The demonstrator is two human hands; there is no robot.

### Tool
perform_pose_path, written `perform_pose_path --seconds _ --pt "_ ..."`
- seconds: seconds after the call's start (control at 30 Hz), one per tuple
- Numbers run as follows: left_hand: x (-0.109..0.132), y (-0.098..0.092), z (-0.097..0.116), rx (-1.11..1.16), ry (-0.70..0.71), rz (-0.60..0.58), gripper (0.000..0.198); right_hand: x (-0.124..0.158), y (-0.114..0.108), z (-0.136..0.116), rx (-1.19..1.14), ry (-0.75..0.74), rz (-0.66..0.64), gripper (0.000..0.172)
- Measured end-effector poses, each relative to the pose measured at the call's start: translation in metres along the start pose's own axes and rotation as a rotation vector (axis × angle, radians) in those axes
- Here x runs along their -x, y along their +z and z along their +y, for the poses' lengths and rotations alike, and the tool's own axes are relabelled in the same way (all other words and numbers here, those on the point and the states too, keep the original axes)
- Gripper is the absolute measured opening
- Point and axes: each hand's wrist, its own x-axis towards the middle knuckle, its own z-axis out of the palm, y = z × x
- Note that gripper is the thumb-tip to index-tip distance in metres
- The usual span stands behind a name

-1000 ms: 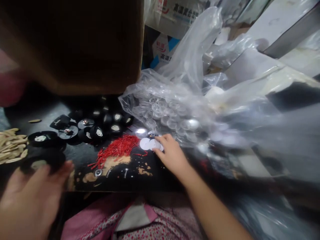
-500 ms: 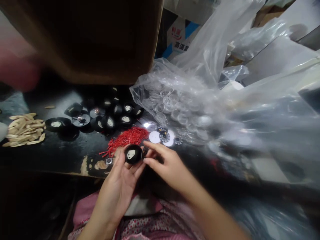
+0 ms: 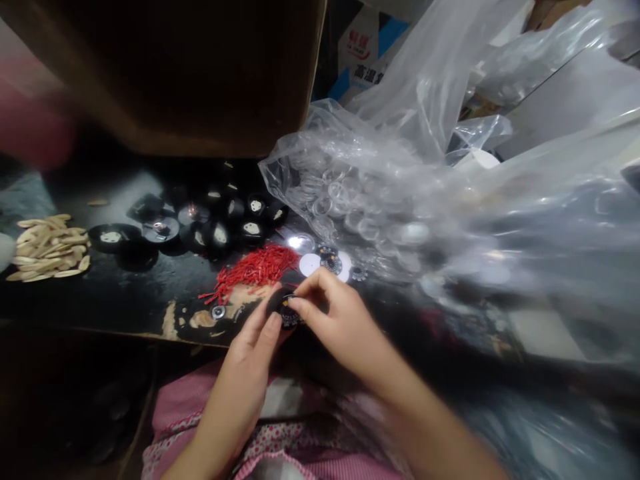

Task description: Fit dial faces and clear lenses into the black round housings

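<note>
A black round part point(image 3: 274, 301) is sitting in the person's two hands, on the near side of the red pile point(image 3: 257, 267) and a little to the right of it. A printed black disc point(image 3: 290, 315) is lying over the part's face; whether it is seated inside the rim, I cannot tell.

The left hand point(image 3: 253, 350) is gripping the part, with the thumb resting along the front and the fingers curling behind, probably to be steadying it and turning its face toward the other hand. The right hand point(image 3: 337, 313) is pinching at the disc's edge with thumb and forefinger, seemingly because the disc is thin and the edge is leaving its print uncovered.

Just right of the red pile, white discs point(image 3: 310, 265) and more printed discs point(image 3: 331, 265) are lying overlapped, apparently for being within the right hand's reach. Left of its near end, a small metal ring point(image 3: 218, 312) is resting on the counter point(image 3: 125, 303).

Beyond the pile and leftward, black cups point(image 3: 251, 229) are standing clustered; farther left, pale slivers point(image 3: 50, 250) are forming a heap. Beyond it and rightward, a plastic bag point(image 3: 400, 140) is holding clear round pieces point(image 3: 340, 193), likely to be stopping them from scattering.
</note>
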Motion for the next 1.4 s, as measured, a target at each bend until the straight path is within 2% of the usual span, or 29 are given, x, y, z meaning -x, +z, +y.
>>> perform_pose_path --seconds 0.17,0.4,0.53,0.63,0.73,0.83,0.9,0.97,1.13,1.23,1.4 --pt "-0.004 -0.011 -0.006 -0.131 0.061 -0.07 0.039 -0.002 -0.008 0.001 0.006 0.04 -0.057 0.009" --pt "-0.001 -0.006 -0.004 -0.158 0.05 -0.117 0.038 0.012 -0.004 0.014 -0.052 0.121 -0.103 0.016" --pt "0.002 -0.009 -0.008 -0.323 0.076 -0.156 0.032 0.032 -0.007 0.017 -0.017 0.059 -0.132 0.025" --pt "0.001 -0.014 -0.009 -0.392 0.104 -0.144 0.03 0.031 -0.012 0.017 -0.005 -0.014 -0.121 0.023" --pt "-0.001 -0.019 -0.006 -0.275 0.102 -0.03 0.033 0.013 -0.013 0.02 0.162 -0.108 -0.102 0.016" --pt "-0.002 -0.018 -0.001 -0.03 0.069 0.064 0.035 -0.013 -0.008 0.025 0.6 -0.164 -0.027 0.013" --pt "-0.001 -0.014 0.004 0.099 0.047 0.098 0.033 -0.026 -0.003 0.025 0.802 -0.17 -0.048 0.013" --pt "-0.001 -0.009 0.007 0.187 0.034 0.122 0.032 -0.033 0.002 0.022 0.875 -0.177 -0.094 0.014" --pt "-0.007 0.0 0.009 0.272 0.026 0.127 0.044 -0.027 0.008 0.012 0.718 -0.2 -0.155 0.012" --pt "-0.008 0.0 0.01 0.271 0.056 0.114 0.039 -0.016 0.006 0.011 0.604 -0.244 -0.118 0.007" --pt "-0.005 -0.004 0.016 0.257 0.059 0.071 0.038 -0.004 0.001 0.009 0.531 -0.325 -0.046 0.014"
